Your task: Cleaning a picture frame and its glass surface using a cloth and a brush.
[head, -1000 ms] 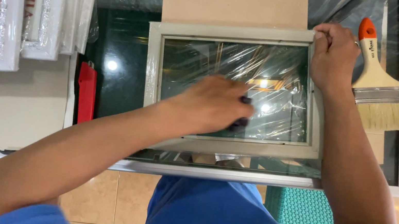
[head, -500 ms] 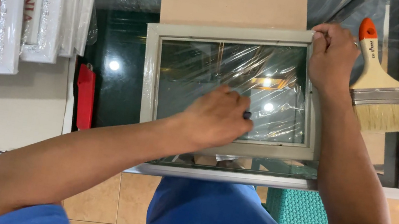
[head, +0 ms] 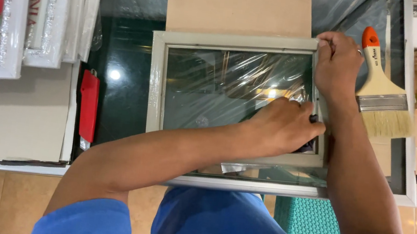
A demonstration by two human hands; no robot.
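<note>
Left hand (head: 280, 128) had slid from frame (head: 156, 82) centre to its 4 o'clock corner, closed on a small dark tool, so work looked to have shifted to that edge. Right hand (head: 338, 64) pinned the 1 o'clock corner, fingers curled. Count: one frame, one brush (head: 381, 87) at 3 o'clock, one red cutter (head: 88, 105) at 9.

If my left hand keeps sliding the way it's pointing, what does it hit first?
Probably the right edge of the grey picture frame; the left hand points right and is almost there. Next comes the right hand's forearm, though depth is unclear.
</note>
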